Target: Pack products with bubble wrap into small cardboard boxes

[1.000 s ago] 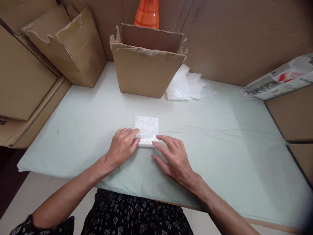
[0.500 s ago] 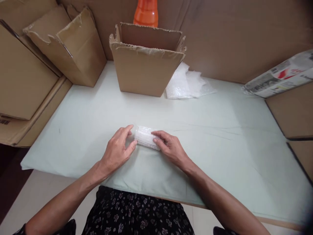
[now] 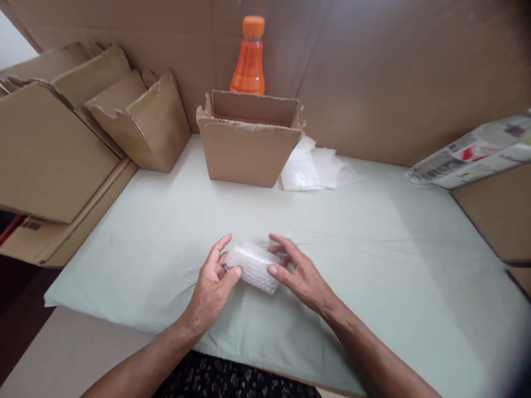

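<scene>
A small bubble-wrap bundle point(image 3: 254, 267), whitish and see-through, lies tilted between my two hands near the front of the cloth-covered table. Whatever may be inside it cannot be made out. At its left end my left hand point(image 3: 214, 284) grips it, thumb on the near side and fingers partly hidden behind. The right end is held by my right hand point(image 3: 302, 276), with the thumb against it, the index finger raised and the other fingers curled behind. Beyond the hands stands an open cardboard box point(image 3: 246, 157), and flat bubble-wrap pieces point(image 3: 309, 166) lie at its right.
Behind the box rises an orange bottle point(image 3: 250, 61) against a cardboard wall point(image 3: 365, 72). Several open cardboard boxes point(image 3: 153, 124) crowd the left side. A printed plastic package point(image 3: 468, 157) rests on cardboard at the right. Pale green cloth point(image 3: 373, 298) covers the table.
The view has tilted up, showing more of the bottle. The bundle has turned in my hands, its bubbled side now facing me. My right index finger has lifted off it.
</scene>
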`<state>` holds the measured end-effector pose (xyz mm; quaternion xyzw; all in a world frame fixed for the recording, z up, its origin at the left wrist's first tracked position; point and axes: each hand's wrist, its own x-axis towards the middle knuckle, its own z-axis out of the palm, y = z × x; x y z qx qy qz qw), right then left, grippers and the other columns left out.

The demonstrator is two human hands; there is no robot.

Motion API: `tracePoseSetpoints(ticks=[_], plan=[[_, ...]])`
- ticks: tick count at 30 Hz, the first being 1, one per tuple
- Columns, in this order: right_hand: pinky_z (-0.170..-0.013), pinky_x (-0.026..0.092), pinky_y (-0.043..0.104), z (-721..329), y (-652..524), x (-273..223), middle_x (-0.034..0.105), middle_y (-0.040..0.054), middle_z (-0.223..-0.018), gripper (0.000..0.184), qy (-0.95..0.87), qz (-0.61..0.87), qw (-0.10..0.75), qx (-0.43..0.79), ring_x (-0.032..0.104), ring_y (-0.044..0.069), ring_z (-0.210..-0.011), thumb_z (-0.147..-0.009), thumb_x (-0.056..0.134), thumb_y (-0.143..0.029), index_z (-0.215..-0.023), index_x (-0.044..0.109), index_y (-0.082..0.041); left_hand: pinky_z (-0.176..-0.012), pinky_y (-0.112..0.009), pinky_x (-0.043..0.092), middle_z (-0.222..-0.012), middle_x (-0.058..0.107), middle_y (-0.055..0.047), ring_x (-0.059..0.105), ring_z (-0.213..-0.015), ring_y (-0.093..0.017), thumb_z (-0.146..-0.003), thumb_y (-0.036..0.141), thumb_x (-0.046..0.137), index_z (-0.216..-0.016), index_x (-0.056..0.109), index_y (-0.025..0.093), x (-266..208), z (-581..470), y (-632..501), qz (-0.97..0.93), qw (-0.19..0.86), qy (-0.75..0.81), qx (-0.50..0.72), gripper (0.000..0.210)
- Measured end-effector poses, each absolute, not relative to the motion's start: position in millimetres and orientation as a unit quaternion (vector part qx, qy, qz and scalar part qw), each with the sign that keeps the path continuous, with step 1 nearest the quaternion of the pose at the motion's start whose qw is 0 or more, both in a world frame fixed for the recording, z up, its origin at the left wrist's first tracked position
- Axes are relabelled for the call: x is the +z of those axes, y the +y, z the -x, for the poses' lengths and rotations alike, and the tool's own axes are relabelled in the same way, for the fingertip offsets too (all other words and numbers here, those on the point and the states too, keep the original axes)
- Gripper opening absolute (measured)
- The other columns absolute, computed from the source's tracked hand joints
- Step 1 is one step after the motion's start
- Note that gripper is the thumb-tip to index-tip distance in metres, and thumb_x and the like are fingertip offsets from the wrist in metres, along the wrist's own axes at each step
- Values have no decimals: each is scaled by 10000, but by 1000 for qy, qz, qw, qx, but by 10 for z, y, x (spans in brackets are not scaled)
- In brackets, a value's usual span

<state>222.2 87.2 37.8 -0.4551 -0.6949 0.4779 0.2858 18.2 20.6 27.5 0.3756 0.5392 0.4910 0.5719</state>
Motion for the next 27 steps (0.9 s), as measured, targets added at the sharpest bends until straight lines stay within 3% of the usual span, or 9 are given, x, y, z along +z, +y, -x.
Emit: tracePoseSetpoints(ticks=[2, 4, 9, 11, 14, 17, 20, 25, 27], plan=[[-811, 571, 344, -2246, 908, 368, 731, 88, -1062, 449, -674, 433, 261, 538, 685, 221, -935, -899, 660, -532, -1193, 694, -194, -902, -346, 588, -1195, 714, -121, 722, -1000, -193, -960, 341, 577, -1539, 345, 179, 313, -124, 291, -436, 545, 538, 472, 644], [-733, 545, 297, -2265, 941, 328, 718, 53, -898, 386, -659, 443, 277, 540, 659, 189, -806, -920, 624, -542, -1031, 721, -185, -901, -366, 593, -1216, 709, -130, 717, -1022, -208, -952, 346, 600, -1506, 399, 183, 421, -28, 444, -519, 454, 556, 464, 612], [-655, 491, 266, -2361, 1013, 176, 692, 30, -833, 362, -637, 512, 317, 481, 614, 168, -727, -924, 618, -541, -972, 715, -196, -1147, -497, 452, -1405, 618, -114, 564, -1341, -274, -946, 219, 585, -1447, 484, 233, 1042, 270, 1239, -716, -1, 531, 452, 512], [-649, 490, 267, -2392, 1025, 142, 690, 30, -826, 372, -639, 513, 309, 483, 615, 170, -725, -930, 603, -546, -981, 715, -196, -1219, -544, 349, -1424, 595, -113, 459, -1448, -305, -924, 167, 542, -1440, 491, 204, 1269, 347, 1700, -749, -103, 498, 425, 520], [-627, 485, 264, -2402, 1027, 141, 680, 26, -799, 369, -651, 512, 295, 477, 609, 166, -703, -937, 582, -543, -970, 708, -198, -1229, -597, 280, -1322, 641, -111, 459, -1438, -332, -866, 136, 530, -1375, 547, 166, 1392, 402, 2337, -769, -131, 504, 370, 510], [-574, 479, 255, -2415, 1048, 172, 650, 11, -729, 374, -635, 508, 298, 499, 588, 149, -621, -929, 591, -550, -959, 702, -195, -1195, -603, 318, -997, 713, -57, 652, -1128, -278, -867, 129, 496, -1090, 670, 180, 1331, 422, 2624, -785, -125, 507, 333, 288], [-528, 482, 255, -2509, 1109, 251, 663, 16, -707, 385, -599, 521, 339, 505, 580, 142, -557, -891, 653, -563, -961, 717, -190, -1157, -571, 382, -856, 707, -23, 677, -916, -220, -891, 117, 471, -921, 667, 196, 1276, 430, 2418, -796, -158, 485, 325, 214], [-531, 535, 312, -2894, 1063, 668, 756, 73, -796, 348, -544, 538, 457, 453, 683, 220, -633, -789, 784, -576, -910, 751, -252, -1169, -566, 392, -912, 744, -14, 702, -920, -199, -892, 52, 494, -984, 660, 217, 1342, 421, 1416, -810, -175, 457, 323, 252], [-524, 536, 348, -3098, 941, 912, 765, 92, -831, 315, -549, 553, 471, 414, 693, 242, -638, -828, 749, -584, -973, 757, -304, -1198, -585, 361, -940, 757, -12, 711, -936, -201, -891, 46, 539, -1049, 663, 234, 1385, 446, 998, -818, -160, 457, 309, 276]])
